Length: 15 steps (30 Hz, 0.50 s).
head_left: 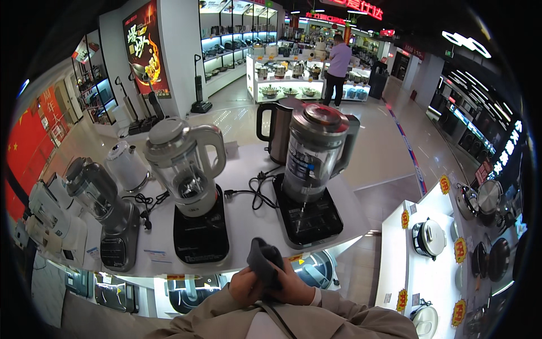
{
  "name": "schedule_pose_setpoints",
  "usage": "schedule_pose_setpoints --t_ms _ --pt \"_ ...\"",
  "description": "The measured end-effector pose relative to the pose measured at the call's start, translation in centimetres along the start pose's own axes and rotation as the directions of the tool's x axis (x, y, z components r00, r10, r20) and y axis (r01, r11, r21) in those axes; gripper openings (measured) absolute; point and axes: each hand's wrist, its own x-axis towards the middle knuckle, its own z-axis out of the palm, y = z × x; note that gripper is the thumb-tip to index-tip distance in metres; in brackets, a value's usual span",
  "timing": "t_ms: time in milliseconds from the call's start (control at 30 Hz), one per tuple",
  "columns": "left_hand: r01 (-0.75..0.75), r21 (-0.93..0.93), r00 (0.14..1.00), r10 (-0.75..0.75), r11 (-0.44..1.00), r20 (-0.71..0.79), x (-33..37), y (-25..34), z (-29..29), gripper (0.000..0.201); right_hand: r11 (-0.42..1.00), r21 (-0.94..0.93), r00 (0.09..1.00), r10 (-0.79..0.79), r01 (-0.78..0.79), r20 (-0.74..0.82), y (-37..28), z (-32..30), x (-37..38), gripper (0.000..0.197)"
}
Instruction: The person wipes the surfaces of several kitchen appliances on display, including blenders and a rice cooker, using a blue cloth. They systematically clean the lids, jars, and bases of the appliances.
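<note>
Close to my chest, at the front edge of the white display counter (248, 198), both hands are together on a dark grey cloth (261, 257). My left hand (244, 287) is closed round its lower left part, and my right hand (294, 287) grips it from the right. The cloth's upper end sticks up above my fingers. Just beyond stands a clear blender (312, 158) with a red-tinted lid on a black base (309, 217). Left of it is a cream blender (186, 164) on another black base (200, 240). A black power cord (255, 192) lies coiled between them.
A dark kettle (278, 133) stands behind the clear blender. Further left are a grey blender (96, 192), a white kettle (127, 166) and white appliances. A shelf with pots (432, 237) stands at the right. A person (339, 68) stands far off by a lit display.
</note>
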Motion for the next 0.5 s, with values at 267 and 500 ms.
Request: schedule_pose_setpoints --t_ms 267,500 --pt "0.034 -0.202 0.992 -0.009 0.979 0.122 -3.8 -2.9 -2.8 0.010 0.933 0.208 0.952 0.267 -0.295 0.153 -0.2 3.8 0.9 0.036" --pt "0.129 -0.249 0.909 -0.215 0.960 -0.357 -5.6 -3.8 -3.7 0.007 0.388 0.921 0.800 0.563 -0.033 -0.209 -2.0 0.8 3.5 0.066"
